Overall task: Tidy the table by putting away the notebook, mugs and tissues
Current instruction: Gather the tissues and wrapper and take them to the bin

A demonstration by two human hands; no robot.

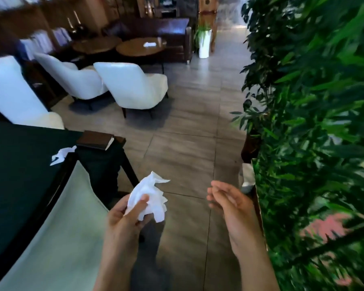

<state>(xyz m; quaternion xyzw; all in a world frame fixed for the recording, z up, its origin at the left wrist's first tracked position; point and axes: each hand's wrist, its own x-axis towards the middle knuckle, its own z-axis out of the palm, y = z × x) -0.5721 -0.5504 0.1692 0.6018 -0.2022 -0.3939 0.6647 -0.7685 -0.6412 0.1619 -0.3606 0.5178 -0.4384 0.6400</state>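
My left hand (126, 215) grips a bunch of crumpled white tissues (150, 196) over the tiled floor, just right of the table. My right hand (229, 202) hovers beside it, fingers loosely apart and holding nothing. On the dark table (19, 175) at the left lies another crumpled tissue (61, 155). A brown notebook (96, 140) rests at the table's far right corner. No mugs are in view.
A pale chair back (61, 227) stands against the table's near edge. White armchairs (130, 87) and round wooden tables (141, 47) fill the back left. A dense green plant wall (313, 122) lines the right side. Tiled floor (187, 133) runs between them.
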